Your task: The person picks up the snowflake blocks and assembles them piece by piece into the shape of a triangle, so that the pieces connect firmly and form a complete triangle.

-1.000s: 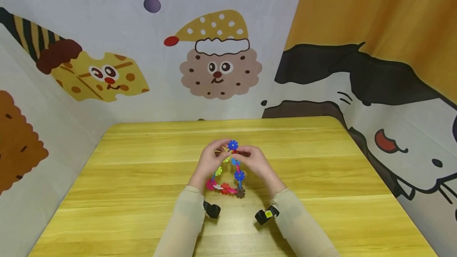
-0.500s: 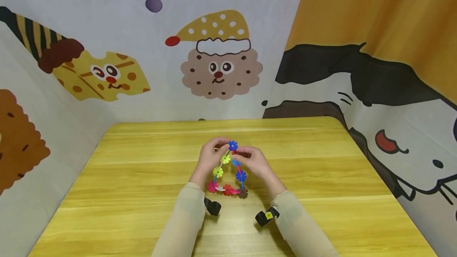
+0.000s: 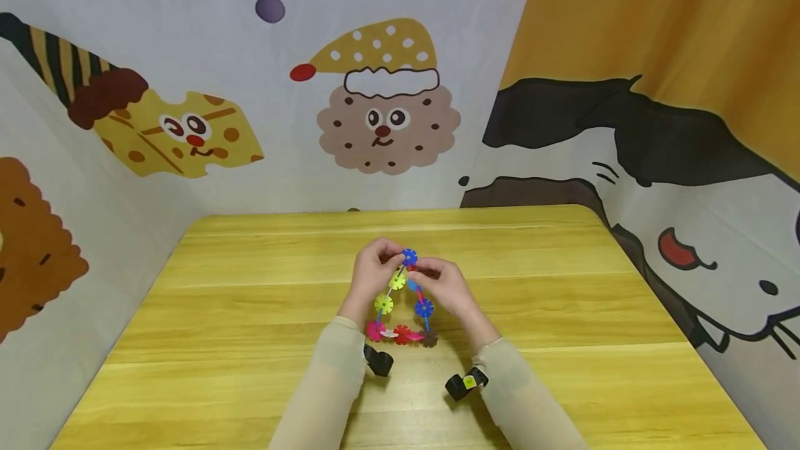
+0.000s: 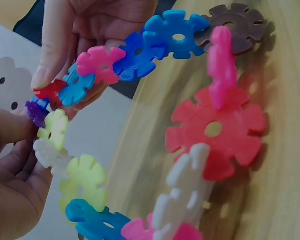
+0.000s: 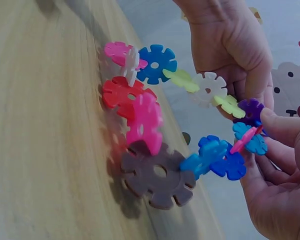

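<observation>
Snowflake discs, notched flat plastic pieces, are linked into a rough triangle between both hands in the head view. At its top, a blue disc (image 3: 409,257) sits between the fingertips. My left hand (image 3: 373,271) pinches a purple disc (image 5: 251,111) beside it. My right hand (image 3: 446,287) pinches a small red disc (image 4: 49,92) on the other side. Yellow-green discs (image 3: 384,304) run down the left side, blue ones (image 3: 424,307) down the right. A pink disc (image 3: 376,330), a larger red disc (image 3: 403,334) and a brown disc (image 3: 429,339) form the low side, near the tabletop.
The wooden table (image 3: 219,339) stretches around both arms. A printed curtain (image 3: 250,75) with cartoon figures hangs behind its far edge. A black wrist camera (image 3: 378,361) sits at the left cuff, another black camera (image 3: 461,385) at the right.
My left hand has shifted slightly right, and its fingers uncover the upper yellow-green disc. The low side of the triangle has moved a little right. My right hand has barely moved.
</observation>
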